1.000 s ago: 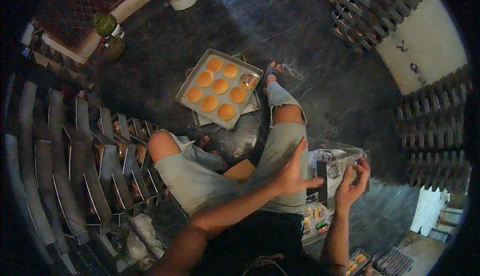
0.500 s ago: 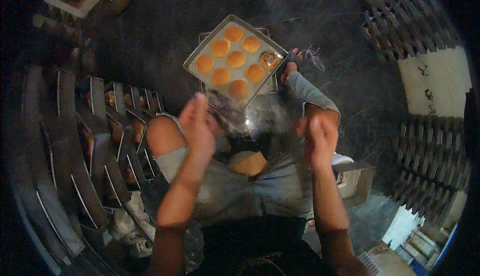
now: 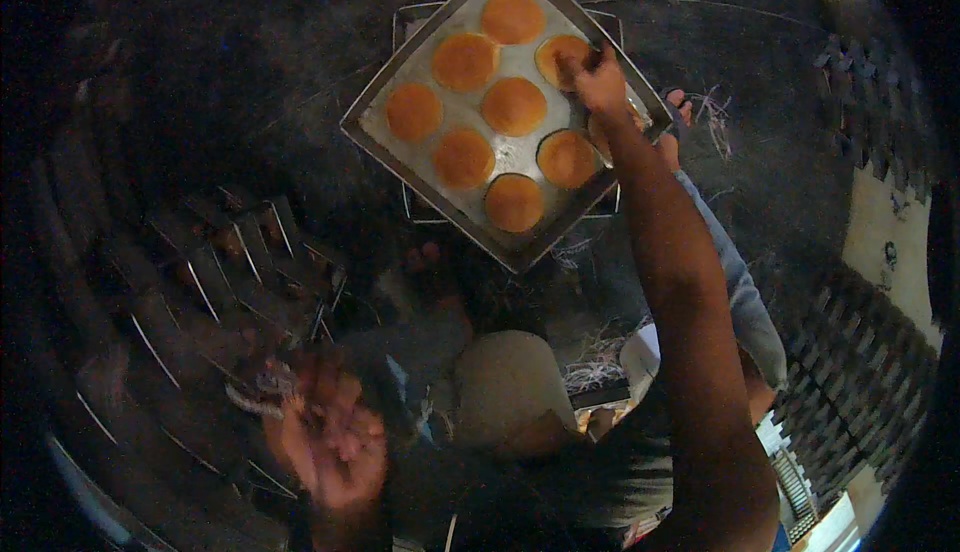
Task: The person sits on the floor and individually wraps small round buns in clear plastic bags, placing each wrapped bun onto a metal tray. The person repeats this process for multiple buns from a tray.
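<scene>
Buns: eight round, golden-brown buns sit in a square metal baking tray, with small gaps between them.
Tray: it has low sides, and one corner points at the person. A metal frame or second tray shows under it.
Right hand: it reaches over the tray's right side. The fingers are bent over the right part of the upper right bun. It is too blurry to tell if they pinch it.
Right arm: it goes across the tray's edge and hides part of one more round thing.
Left hand: it is low on the left, well away from the tray, with curled fingers. It is blurry, so I cannot tell if it holds anything.
Foot: it is just beside the tray's right corner, near some thin, pale strips.
Sides: dark metal racks or trays are piled up on the right.
</scene>
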Motion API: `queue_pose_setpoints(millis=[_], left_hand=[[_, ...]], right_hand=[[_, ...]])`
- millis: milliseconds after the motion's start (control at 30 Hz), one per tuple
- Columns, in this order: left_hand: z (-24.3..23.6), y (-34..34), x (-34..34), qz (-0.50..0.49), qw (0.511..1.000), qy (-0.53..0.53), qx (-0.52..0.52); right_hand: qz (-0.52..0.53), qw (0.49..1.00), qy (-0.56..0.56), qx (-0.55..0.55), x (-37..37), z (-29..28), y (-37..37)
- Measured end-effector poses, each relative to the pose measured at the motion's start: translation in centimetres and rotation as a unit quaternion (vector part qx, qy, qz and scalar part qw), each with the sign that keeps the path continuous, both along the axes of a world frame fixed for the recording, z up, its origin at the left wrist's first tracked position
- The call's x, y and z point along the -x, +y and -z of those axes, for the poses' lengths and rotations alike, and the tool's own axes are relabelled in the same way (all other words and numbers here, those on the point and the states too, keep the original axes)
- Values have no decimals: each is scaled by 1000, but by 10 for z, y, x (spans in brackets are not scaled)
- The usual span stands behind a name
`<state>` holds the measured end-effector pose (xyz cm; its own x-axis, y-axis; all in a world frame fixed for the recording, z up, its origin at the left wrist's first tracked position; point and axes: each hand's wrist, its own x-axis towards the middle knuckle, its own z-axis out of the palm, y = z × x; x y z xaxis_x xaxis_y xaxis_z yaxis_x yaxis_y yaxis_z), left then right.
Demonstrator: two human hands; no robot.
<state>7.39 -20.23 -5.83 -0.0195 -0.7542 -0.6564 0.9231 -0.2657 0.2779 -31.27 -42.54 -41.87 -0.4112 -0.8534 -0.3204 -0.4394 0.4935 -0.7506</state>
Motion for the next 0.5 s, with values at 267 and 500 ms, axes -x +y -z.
queue_pose_setpoints(millis=[267, 500], left_hand=[[-9, -2, 21, 29, 998, -12, -54], [-10, 10, 22, 72, 940, -331, -38]], right_hand=[[88, 992, 5, 91, -51, -4, 3], [109, 956, -175, 207, -78, -168, 91]])
